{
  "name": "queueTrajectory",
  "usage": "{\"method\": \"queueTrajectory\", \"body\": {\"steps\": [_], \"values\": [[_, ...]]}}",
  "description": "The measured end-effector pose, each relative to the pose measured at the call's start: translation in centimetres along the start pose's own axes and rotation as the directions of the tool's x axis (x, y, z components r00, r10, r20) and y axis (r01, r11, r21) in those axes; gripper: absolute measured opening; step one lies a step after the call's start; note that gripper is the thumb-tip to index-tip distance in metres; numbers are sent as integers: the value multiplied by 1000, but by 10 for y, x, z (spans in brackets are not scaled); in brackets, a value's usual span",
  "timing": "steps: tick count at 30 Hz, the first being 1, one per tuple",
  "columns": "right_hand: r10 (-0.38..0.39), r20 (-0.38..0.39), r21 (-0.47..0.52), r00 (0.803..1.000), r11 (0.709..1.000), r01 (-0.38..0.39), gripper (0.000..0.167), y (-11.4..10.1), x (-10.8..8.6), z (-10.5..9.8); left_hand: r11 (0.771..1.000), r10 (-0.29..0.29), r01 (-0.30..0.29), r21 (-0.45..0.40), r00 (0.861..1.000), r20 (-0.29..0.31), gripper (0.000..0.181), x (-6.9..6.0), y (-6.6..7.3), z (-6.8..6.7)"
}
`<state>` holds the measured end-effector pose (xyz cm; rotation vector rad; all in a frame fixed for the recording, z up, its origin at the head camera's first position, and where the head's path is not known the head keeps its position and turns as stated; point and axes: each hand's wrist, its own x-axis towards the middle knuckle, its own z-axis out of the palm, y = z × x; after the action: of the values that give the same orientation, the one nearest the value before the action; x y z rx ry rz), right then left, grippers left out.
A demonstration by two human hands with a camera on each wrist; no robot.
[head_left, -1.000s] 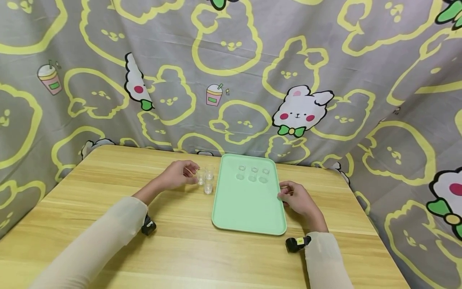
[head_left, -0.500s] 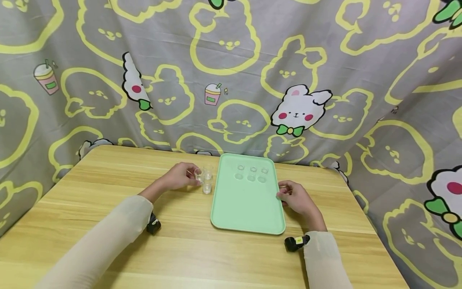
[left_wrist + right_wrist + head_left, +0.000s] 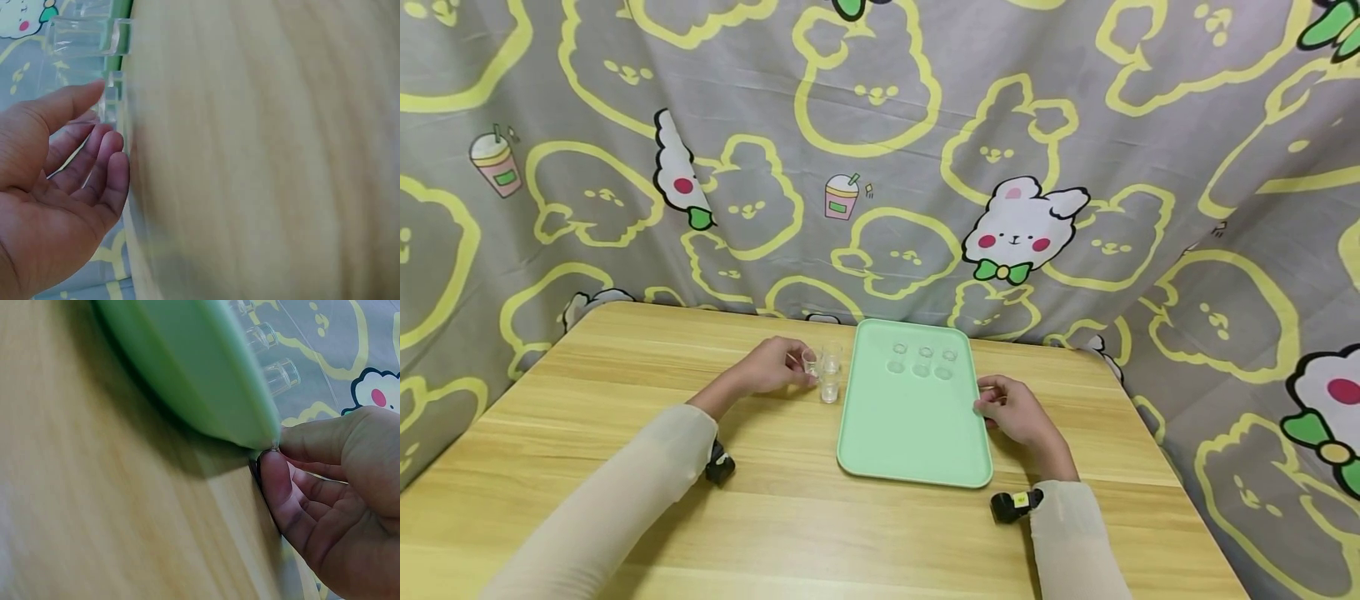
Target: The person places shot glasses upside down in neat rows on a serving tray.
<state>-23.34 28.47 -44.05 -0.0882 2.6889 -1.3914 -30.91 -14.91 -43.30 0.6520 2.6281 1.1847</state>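
Note:
My left hand (image 3: pixel 772 365) pinches a small clear shot glass (image 3: pixel 810 363) between thumb and curled fingers, left of the tray. Two more clear shot glasses stand close beside it: a rear one (image 3: pixel 831 357) and a front one (image 3: pixel 829 390). In the left wrist view the held glass (image 3: pixel 109 103) is partly hidden by the thumb. My right hand (image 3: pixel 1013 408) grips the right edge of a light green tray (image 3: pixel 910 433); the right wrist view shows thumb and fingers pinching the tray's rim (image 3: pixel 265 434). Three clear shot glasses (image 3: pixel 926 360) stand in a row near the tray's far end.
A wooden table (image 3: pixel 760 508) carries everything. Directly behind its far edge hangs a grey patterned curtain (image 3: pixel 737 167), which continues round the right side. Each wrist wears a small black camera, such as the one on the left wrist (image 3: pixel 720 465).
My left hand has shifted slightly right, and its fingers have come together on the leftmost shot glass, which sits a little further left. My right hand stays on the tray's edge.

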Motion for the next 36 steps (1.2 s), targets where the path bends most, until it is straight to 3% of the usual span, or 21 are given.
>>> {"method": "queueTrajectory", "body": {"steps": [15,21,36], "values": [[-17,13,0,1000,1000,17,42,3,2,-1,999,-45,42,-28,991,-127,33,-5,18,-31],[-13,10,1,1000,1000,13,42,3,2,-2,995,-42,27,-96,986,-162,31,-2,27,-39],[2,13,-2,1000,1000,-1,42,2,1,0,994,-18,-8,-109,971,-240,31,11,55,-56]]}}
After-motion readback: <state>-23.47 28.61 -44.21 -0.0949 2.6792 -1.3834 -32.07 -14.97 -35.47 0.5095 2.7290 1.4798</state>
